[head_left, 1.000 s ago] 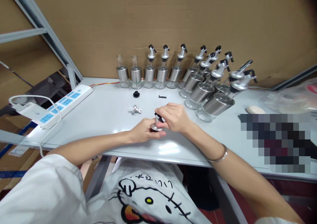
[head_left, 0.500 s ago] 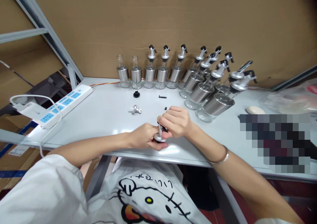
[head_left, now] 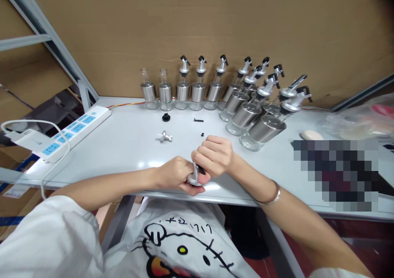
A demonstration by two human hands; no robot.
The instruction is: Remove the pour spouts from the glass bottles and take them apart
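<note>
Left hand [head_left: 174,173] grips the silver bottle pourer [head_left: 195,173] at its flange [head_left: 193,182]; from there its long axis runs toward the right hand [head_left: 214,156], closed around its black lever [head_left: 201,169].

Twelve bottles [head_left: 165,92], four loose parts [head_left: 166,117] on the surface [head_left: 129,140], one held spout [head_left: 194,181] between two hands [head_left: 215,154].
Around the single loose metal spout [head_left: 165,137]: two bare-necked bottles [head_left: 149,91] behind; ten spout-topped bottles [head_left: 198,92] behind and off to the right, some bodies partly hidden; one black stopper [head_left: 166,117] just behind; one black lever [head_left: 199,120] behind and to the right; one tiny black piece [head_left: 202,134] to the right; one left hand [head_left: 174,173], one right hand [head_left: 215,154] in front and to the right; one power strip [head_left: 76,128] and one white adapter [head_left: 33,142] well to the left; one pale oval object [head_left: 311,135] and one clear plastic bag [head_left: 351,121] far to the right.
</note>
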